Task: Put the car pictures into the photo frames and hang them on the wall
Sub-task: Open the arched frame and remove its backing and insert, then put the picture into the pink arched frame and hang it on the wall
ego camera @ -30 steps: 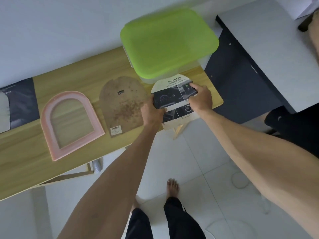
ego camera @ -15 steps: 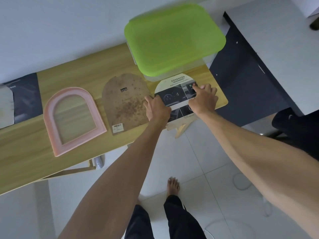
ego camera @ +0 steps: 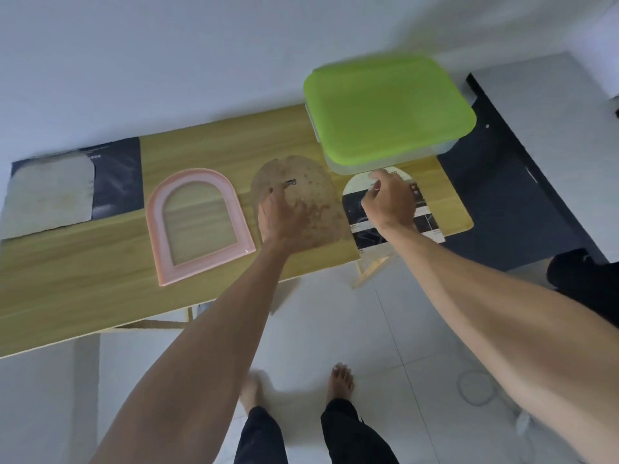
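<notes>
Car picture (ego camera: 425, 226) now under right hand (ego camera: 390, 204) only, grip loosely curled, left hand (ego camera: 283, 216) moved onto backing board (ego camera: 321, 195), fingers flat.

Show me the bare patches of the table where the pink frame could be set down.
Bare wood shows behind the pink frame and brown backing board, up to the wall, and along the near table edge in front of the frame. The right end is crowded: the green-lidded box, the car picture and both hands.
</notes>
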The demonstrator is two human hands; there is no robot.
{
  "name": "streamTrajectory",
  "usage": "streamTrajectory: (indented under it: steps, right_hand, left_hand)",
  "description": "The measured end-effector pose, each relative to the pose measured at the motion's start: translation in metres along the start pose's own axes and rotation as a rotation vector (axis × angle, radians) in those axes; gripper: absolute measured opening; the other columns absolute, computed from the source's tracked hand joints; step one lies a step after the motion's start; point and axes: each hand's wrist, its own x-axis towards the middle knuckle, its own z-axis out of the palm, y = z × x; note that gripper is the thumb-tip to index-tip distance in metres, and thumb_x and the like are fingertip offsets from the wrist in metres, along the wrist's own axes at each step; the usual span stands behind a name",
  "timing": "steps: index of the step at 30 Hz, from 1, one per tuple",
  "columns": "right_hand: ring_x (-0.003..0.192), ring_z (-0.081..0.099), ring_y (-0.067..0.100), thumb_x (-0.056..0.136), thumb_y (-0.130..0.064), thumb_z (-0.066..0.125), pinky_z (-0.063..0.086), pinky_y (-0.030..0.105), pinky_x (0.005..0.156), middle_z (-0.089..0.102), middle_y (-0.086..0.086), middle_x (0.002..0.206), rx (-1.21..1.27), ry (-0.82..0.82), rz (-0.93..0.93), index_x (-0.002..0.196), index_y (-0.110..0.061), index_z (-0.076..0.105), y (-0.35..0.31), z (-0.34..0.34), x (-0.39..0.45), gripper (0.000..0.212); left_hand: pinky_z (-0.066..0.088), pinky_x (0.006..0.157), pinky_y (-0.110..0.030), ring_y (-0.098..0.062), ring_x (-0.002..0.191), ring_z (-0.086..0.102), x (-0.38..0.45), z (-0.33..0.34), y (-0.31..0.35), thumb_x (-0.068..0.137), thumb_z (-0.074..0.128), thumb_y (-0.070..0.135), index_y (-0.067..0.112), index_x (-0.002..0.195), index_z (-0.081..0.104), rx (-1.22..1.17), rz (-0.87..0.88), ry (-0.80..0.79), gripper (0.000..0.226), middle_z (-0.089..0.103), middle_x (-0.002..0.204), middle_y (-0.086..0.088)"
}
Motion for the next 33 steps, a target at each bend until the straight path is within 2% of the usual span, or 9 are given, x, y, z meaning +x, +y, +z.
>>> streamTrajectory:
  steps: [3, 7, 12, 15, 18, 22, 26, 28, 33]
  right_hand:
    - [0.098, 0.064, 0.024, 0.090, -0.006, 0.056, 0.057, 0.038, 0.078, 0.071, 0.003, 0.104, 0.024, -0.029, -0.034, 0.120, -0.019, 0.068, -0.057, 0.017, -0.013, 0.034]
    - [0.103, 0.067, 0.026, 0.089, -0.008, 0.055, 0.057, 0.040, 0.085, 0.073, 0.003, 0.110, 0.079, -0.093, -0.076, 0.122, -0.022, 0.069, -0.148, 0.050, -0.034, 0.038]
    - [0.108, 0.066, 0.026, 0.091, -0.011, 0.051, 0.055, 0.031, 0.083, 0.071, 0.005, 0.118, 0.095, -0.200, -0.158, 0.124, -0.021, 0.068, -0.269, 0.107, -0.061, 0.039]
    - [0.106, 0.067, 0.024, 0.094, -0.005, 0.052, 0.053, 0.025, 0.077, 0.069, 0.006, 0.124, 0.150, -0.270, -0.176, 0.129, -0.015, 0.065, -0.336, 0.147, -0.078, 0.039]
    - [0.107, 0.067, 0.022, 0.092, -0.006, 0.057, 0.057, 0.032, 0.081, 0.067, 0.005, 0.129, 0.186, -0.351, -0.163, 0.134, -0.014, 0.060, -0.389, 0.189, -0.090, 0.043]
    - [0.101, 0.061, 0.018, 0.091, -0.002, 0.058, 0.046, 0.024, 0.078, 0.064, 0.006, 0.129, 0.217, -0.467, -0.155, 0.138, -0.010, 0.055, -0.437, 0.241, -0.106, 0.048]
    - [0.100, 0.064, 0.024, 0.086, 0.001, 0.060, 0.054, 0.037, 0.095, 0.068, 0.013, 0.114, 0.235, -0.475, -0.145, 0.124, -0.003, 0.062, -0.465, 0.283, -0.119, 0.038]
    - [0.101, 0.065, 0.024, 0.084, 0.001, 0.060, 0.056, 0.034, 0.085, 0.069, 0.011, 0.111, 0.228, -0.477, -0.136, 0.121, -0.008, 0.065, -0.474, 0.299, -0.119, 0.038]
    - [0.122, 0.058, 0.027, 0.086, 0.001, 0.062, 0.054, 0.033, 0.093, 0.060, 0.012, 0.135, 0.182, -0.473, -0.123, 0.135, -0.007, 0.057, -0.489, 0.318, -0.116, 0.050]
  left_hand:
    - [0.040, 0.097, -0.035, -0.034, 0.118, 0.054, 0.018, -0.048, -0.037, 0.086, 0.067, 0.014, 0.004, 0.133, 0.059, -0.034, -0.003, 0.084, 0.049, 0.061, 0.123, -0.018]
    - [0.039, 0.104, -0.035, -0.029, 0.123, 0.052, 0.046, -0.125, -0.095, 0.090, 0.069, 0.019, 0.009, 0.133, 0.059, -0.034, -0.057, 0.186, 0.046, 0.059, 0.131, -0.013]
    - [0.046, 0.093, -0.040, -0.033, 0.113, 0.057, 0.078, -0.225, -0.180, 0.090, 0.069, 0.024, 0.011, 0.124, 0.065, 0.019, -0.133, 0.286, 0.038, 0.060, 0.123, -0.016]
    - [0.047, 0.094, -0.043, -0.033, 0.118, 0.054, 0.096, -0.275, -0.231, 0.089, 0.067, 0.028, 0.011, 0.126, 0.064, 0.007, -0.199, 0.334, 0.040, 0.059, 0.127, -0.016]
    - [0.045, 0.096, -0.042, -0.032, 0.123, 0.052, 0.113, -0.313, -0.274, 0.090, 0.067, 0.033, 0.012, 0.130, 0.063, -0.008, -0.259, 0.363, 0.046, 0.057, 0.132, -0.014]
    - [0.043, 0.101, -0.042, -0.031, 0.129, 0.047, 0.133, -0.346, -0.323, 0.089, 0.068, 0.039, 0.015, 0.133, 0.060, 0.007, -0.326, 0.368, 0.051, 0.053, 0.135, -0.013]
    - [0.038, 0.108, -0.045, -0.032, 0.133, 0.040, 0.151, -0.359, -0.356, 0.086, 0.070, 0.046, 0.019, 0.136, 0.057, 0.028, -0.356, 0.355, 0.059, 0.048, 0.138, -0.011]
    - [0.036, 0.111, -0.045, -0.033, 0.135, 0.038, 0.161, -0.361, -0.366, 0.084, 0.071, 0.048, 0.021, 0.139, 0.055, 0.031, -0.357, 0.336, 0.063, 0.047, 0.141, -0.012]
    - [0.037, 0.109, -0.045, -0.032, 0.137, 0.037, 0.176, -0.361, -0.381, 0.083, 0.074, 0.042, 0.018, 0.143, 0.050, 0.011, -0.365, 0.279, 0.069, 0.048, 0.143, -0.012]
